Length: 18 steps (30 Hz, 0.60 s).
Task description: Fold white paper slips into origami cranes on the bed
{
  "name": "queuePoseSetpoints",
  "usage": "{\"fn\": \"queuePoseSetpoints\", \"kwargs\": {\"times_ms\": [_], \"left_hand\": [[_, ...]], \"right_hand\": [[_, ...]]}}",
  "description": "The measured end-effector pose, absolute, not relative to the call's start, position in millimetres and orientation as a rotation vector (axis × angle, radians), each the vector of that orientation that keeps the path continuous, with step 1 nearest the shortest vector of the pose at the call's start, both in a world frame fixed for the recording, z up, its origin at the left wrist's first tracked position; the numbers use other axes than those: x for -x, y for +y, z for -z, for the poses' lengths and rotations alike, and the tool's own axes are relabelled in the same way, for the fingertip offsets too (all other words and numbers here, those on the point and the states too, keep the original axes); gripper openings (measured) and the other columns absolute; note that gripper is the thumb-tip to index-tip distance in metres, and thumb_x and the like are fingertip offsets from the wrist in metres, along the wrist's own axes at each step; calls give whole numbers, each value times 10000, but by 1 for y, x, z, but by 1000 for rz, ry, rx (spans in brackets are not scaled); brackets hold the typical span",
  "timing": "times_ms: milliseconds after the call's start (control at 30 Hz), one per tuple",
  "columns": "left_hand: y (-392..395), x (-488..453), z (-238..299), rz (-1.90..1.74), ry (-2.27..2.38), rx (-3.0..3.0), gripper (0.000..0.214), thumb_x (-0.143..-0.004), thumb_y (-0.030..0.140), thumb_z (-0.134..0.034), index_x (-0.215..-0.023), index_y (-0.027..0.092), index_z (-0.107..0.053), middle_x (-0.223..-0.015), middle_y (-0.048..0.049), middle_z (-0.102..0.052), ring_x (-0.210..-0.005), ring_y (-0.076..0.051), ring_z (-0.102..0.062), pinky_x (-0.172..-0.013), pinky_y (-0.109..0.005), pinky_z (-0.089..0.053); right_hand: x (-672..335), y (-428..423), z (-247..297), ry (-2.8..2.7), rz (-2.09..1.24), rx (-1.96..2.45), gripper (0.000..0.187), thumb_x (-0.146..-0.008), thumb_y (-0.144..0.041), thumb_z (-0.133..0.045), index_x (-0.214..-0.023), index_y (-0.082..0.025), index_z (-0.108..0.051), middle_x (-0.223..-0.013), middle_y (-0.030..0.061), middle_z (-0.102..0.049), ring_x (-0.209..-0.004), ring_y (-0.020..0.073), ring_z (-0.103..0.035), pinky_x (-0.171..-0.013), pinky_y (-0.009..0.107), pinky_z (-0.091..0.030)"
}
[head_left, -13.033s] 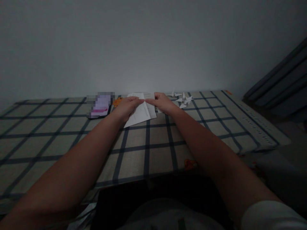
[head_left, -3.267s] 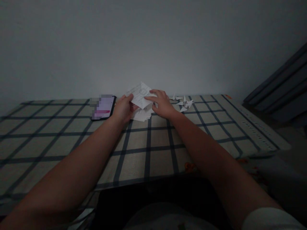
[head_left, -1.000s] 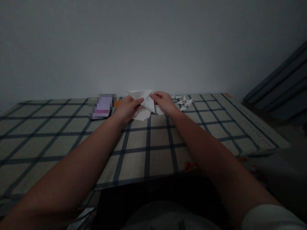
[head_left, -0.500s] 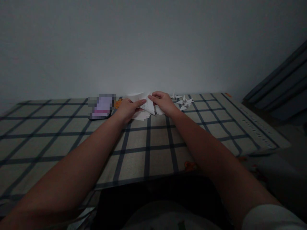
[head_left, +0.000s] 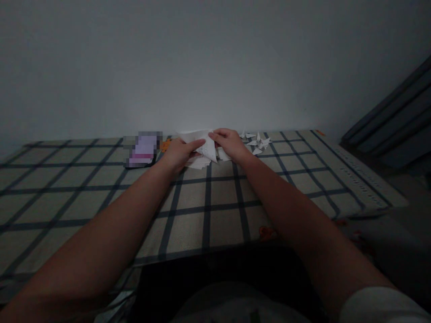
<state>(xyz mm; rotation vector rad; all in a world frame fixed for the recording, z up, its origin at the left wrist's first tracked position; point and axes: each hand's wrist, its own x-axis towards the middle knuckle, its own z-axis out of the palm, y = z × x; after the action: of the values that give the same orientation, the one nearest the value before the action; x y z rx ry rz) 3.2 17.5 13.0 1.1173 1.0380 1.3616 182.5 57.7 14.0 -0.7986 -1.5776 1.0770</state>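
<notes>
Between my two hands is a partly folded sheet of white paper [head_left: 207, 146], raised a little above the table with one pointed corner hanging down. My left hand [head_left: 179, 153] pinches its left side, thumb on top and fingers behind. At the upper right edge, my right hand [head_left: 229, 142] grips the paper between thumb and fingers. Below the held sheet lie loose white paper pieces [head_left: 198, 162], partly covered by it and by my left hand. Just right of my right hand lie several folded paper cranes [head_left: 259, 142].
A phone [head_left: 143, 150] with a blurred screen lies at the left. The checked tablecloth [head_left: 222, 193] covers the table up to the wall [head_left: 215, 67]. Small orange prints show beside my left hand and at the front edge. A dark curtain [head_left: 400, 112] hangs at the right.
The held paper has opened slightly and lies flatter between my fingers. Both hands stay in nearly the same place.
</notes>
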Motion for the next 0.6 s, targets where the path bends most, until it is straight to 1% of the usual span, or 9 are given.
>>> {"fn": "queuePoseSetpoints", "kwargs": {"times_ms": [133,267,433,600], "left_hand": [[18,-3,-12,-1360,1022,-1128,426,-638,258,-920,-1011,132,-759,-1038,-109,-796,-805,-184,-746,-699,-251,-594],[17,-3,-13,-1350,1045,-1136,420,-662,261,-904,-1029,121,-754,-1040,-124,-790,-776,-178,-736,-684,-255,-583],[12,-5,-17,-1327,1055,-1140,363,-671,245,-889,-985,114,-761,-1002,-129,-793,-730,-182,-729,-649,-260,-584],[12,-6,-19,-1314,1014,-1103,275,-700,187,-863,-947,122,-761,-1006,-118,-798,-802,-184,-752,-707,-250,-615]], "right_hand": [[-182,55,-17,-1584,-1064,836,234,-848,-399,-722,-811,-172,-681,-762,4,-644,-709,127,-565,-685,261,-462],[-182,51,-20,-1583,-1083,834,251,-878,-397,-686,-782,-167,-661,-744,4,-630,-698,123,-561,-681,260,-466],[-181,50,-22,-1558,-1065,815,171,-883,-326,-675,-813,-174,-643,-730,-19,-605,-664,110,-541,-647,251,-443],[-182,51,-23,-1568,-999,837,256,-914,-361,-657,-738,-188,-589,-678,-27,-563,-661,114,-536,-664,258,-440]]}}
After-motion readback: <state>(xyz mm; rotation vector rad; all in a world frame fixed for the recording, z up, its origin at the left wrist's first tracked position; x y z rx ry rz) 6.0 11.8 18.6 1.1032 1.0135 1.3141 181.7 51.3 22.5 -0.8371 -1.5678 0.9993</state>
